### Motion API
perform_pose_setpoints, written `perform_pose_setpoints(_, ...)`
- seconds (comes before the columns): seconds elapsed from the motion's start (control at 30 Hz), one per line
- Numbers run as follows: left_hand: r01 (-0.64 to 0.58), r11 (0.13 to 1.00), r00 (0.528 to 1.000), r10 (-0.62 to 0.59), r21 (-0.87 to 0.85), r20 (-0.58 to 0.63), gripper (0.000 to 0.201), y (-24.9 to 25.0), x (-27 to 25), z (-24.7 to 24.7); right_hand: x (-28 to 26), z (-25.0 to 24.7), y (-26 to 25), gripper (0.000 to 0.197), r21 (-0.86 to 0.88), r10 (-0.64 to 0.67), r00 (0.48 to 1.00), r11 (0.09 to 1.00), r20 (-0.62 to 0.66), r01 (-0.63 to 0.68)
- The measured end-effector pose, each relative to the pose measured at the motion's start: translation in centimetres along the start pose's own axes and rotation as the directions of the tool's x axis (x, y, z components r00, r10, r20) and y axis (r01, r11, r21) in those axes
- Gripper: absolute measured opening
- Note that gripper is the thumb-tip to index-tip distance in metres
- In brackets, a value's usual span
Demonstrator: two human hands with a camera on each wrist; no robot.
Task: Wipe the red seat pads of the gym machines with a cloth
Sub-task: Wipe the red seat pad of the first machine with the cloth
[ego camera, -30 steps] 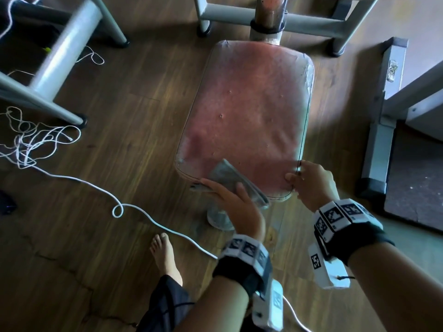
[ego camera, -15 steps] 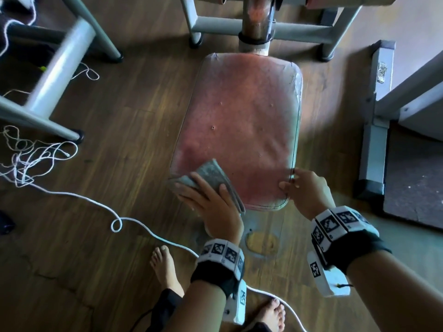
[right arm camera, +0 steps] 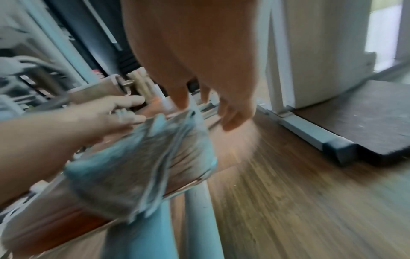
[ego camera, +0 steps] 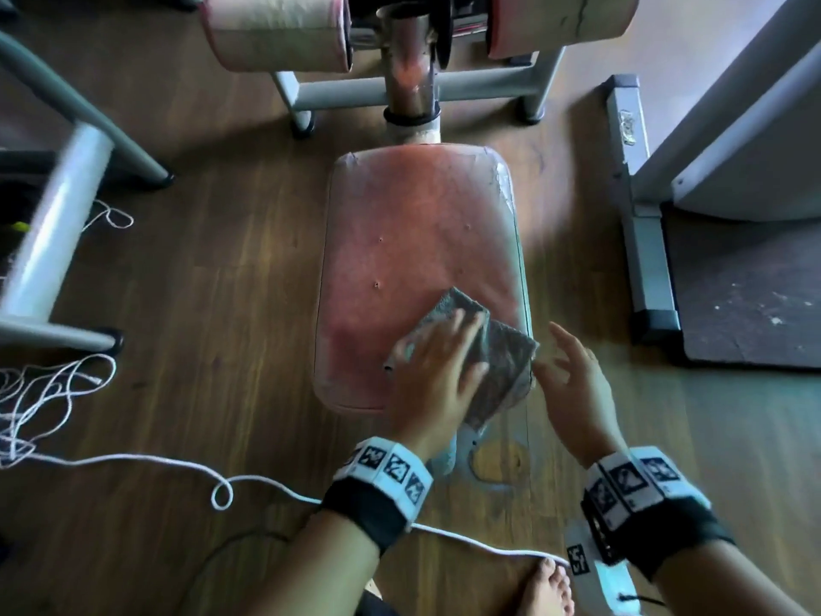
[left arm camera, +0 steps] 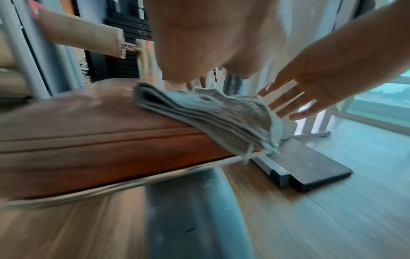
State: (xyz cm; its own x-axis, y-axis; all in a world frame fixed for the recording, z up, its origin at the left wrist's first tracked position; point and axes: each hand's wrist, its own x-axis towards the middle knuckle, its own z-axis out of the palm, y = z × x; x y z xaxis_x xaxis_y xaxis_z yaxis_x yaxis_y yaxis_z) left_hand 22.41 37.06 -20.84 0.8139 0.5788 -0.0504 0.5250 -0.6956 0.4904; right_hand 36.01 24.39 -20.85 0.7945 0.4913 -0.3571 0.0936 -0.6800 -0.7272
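Observation:
A worn red seat pad (ego camera: 413, 242) on a grey post fills the middle of the head view. A folded grey cloth (ego camera: 497, 362) lies on its near right corner and hangs over the edge (left arm camera: 221, 115) (right arm camera: 142, 168). My left hand (ego camera: 440, 375) presses flat on the cloth with straight fingers. My right hand (ego camera: 573, 375) hovers just right of the pad's corner, fingers spread and holding nothing (left arm camera: 295, 98), close to the cloth's edge.
Two pale roller pads (ego camera: 275, 33) and a metal post (ego camera: 408, 77) stand behind the seat. Grey machine frames (ego camera: 57, 229) lie left, a frame bar (ego camera: 639, 206) and dark mat (ego camera: 746, 304) right. White cord (ego camera: 133, 460) trails over the wood floor near my bare foot (ego camera: 546, 589).
My left hand slid the cloth from the pad's near left corner to its near right corner. My right hand let go of the pad's right edge and opened.

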Motion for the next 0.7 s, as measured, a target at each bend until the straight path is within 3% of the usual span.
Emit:
perform_pose_setpoints(0.1, 0.119, 0.993, 0.981, -0.118, -0.003, -0.151, 0.043, -4.7, -1.6, -3.3, -2.0, 3.0, -3.5, 0.051, -0.174, -0.282, 0.950, 0.950, -0.130, 0.258)
perform_pose_setpoints(0.17, 0.234, 0.972, 0.959, -0.226, 0.030, -0.169, 0.044, -8.3, -2.7, -5.0, -2.7, 5.9, -5.6, 0.054, -0.291, -0.399, 0.913, 0.887, -0.086, 0.360)
perform_pose_setpoints(0.2, 0.274, 0.961, 0.950, -0.264, 0.044, -0.167, 0.044, -9.8, -3.1, -5.6, -2.9, 7.4, -6.4, 0.058, -0.323, -0.388, 0.921, 0.876, -0.035, 0.357)
perform_pose_setpoints(0.3, 0.283, 0.959, 0.955, -0.283, -0.017, -0.089, 0.043, -13.0, -3.6, -6.6, -2.6, 10.6, -6.7, 0.062, -0.417, -0.192, 0.980, 0.888, 0.047, 0.194)
perform_pose_setpoints(0.5, 0.199, 0.977, 0.977, -0.204, -0.082, -0.058, 0.046, -15.5, -3.5, -6.7, -2.8, 9.9, -2.3, 0.061, -0.536, -0.187, 0.977, 0.838, -0.100, 0.105)
perform_pose_setpoints(0.7, 0.158, 0.981, 0.981, -0.169, -0.111, -0.091, 0.056, -16.5, -4.5, -5.5, -4.7, 11.5, -0.7, 0.062, -0.264, -0.044, 0.962, 0.964, -0.270, -0.030)
